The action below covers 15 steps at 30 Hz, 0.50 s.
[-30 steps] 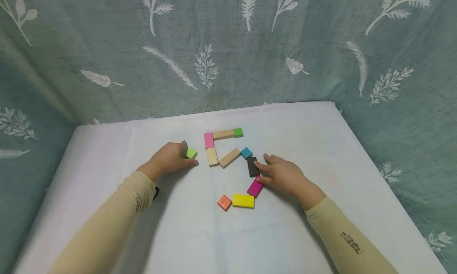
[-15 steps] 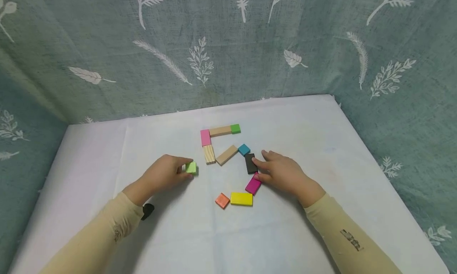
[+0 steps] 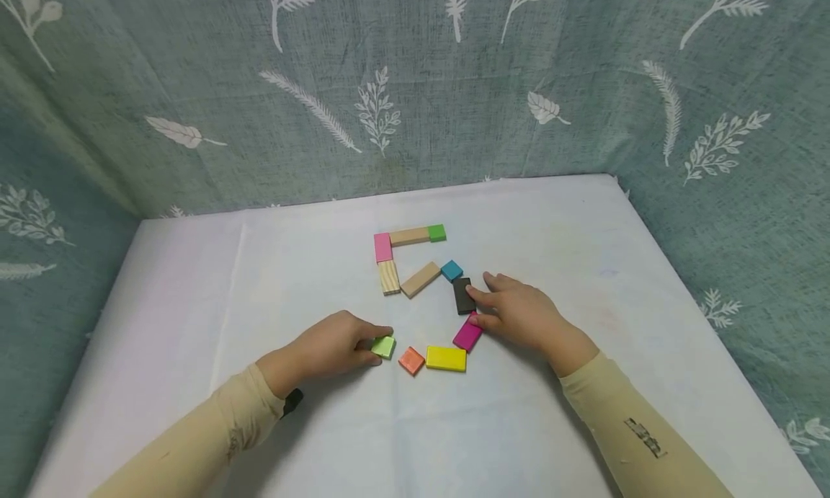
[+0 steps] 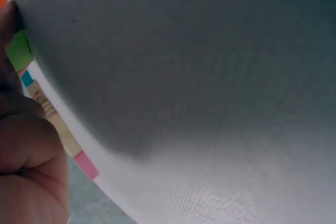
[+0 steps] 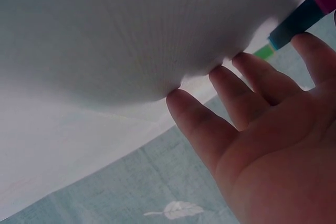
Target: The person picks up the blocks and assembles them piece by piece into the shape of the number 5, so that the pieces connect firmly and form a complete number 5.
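Observation:
My left hand (image 3: 333, 347) pinches a light green block (image 3: 384, 347) between thumb and finger, just left of an orange block (image 3: 411, 360). In the left wrist view the same green block (image 4: 19, 51) shows at the fingertips. My right hand (image 3: 521, 314) rests on the cloth with spread fingers, its index finger touching a black block (image 3: 463, 296) and its thumb on a magenta block (image 3: 467, 335). A yellow block (image 3: 446, 358) lies between the magenta and orange ones. From the right wrist, the other fingers (image 5: 202, 127) are seen reaching out straight against the cloth.
Further back, a blue block (image 3: 452, 270), a plain wood block (image 3: 421, 279), a striped wood block (image 3: 389, 277), a pink block (image 3: 383, 247), another wood block (image 3: 410, 236) and a green block (image 3: 437, 233) continue the curved row. A patterned curtain (image 3: 441, 123) stands behind the white-covered table (image 3: 551, 217).
My left hand has carried the light green block toward me and to the right, from beside the striped block to beside the orange one. The right hand has stayed at the black and magenta blocks.

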Available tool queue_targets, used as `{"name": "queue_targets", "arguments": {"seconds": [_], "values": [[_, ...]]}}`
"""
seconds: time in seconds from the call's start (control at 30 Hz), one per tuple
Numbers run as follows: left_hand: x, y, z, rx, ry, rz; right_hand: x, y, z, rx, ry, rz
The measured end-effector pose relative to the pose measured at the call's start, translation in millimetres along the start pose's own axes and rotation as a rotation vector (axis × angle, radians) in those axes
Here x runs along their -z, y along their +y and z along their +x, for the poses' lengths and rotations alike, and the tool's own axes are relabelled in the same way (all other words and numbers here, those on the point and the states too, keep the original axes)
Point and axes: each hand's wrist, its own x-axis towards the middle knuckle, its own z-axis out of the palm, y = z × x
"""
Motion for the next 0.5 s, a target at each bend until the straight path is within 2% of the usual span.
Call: {"name": "queue_targets", "arguments": {"seconds": [0.2,0.5], "values": [[-3.1,2.9,3.5,-0.011,-0.017,-0.010,-1.6,-1.0,3.0,-0.004,-0.009,-0.004],[-5.1,6.6,4.1,-0.013,-0.005,0.013,-1.1,-1.7,3.2,-0.012,-0.012,-0.017]]}}
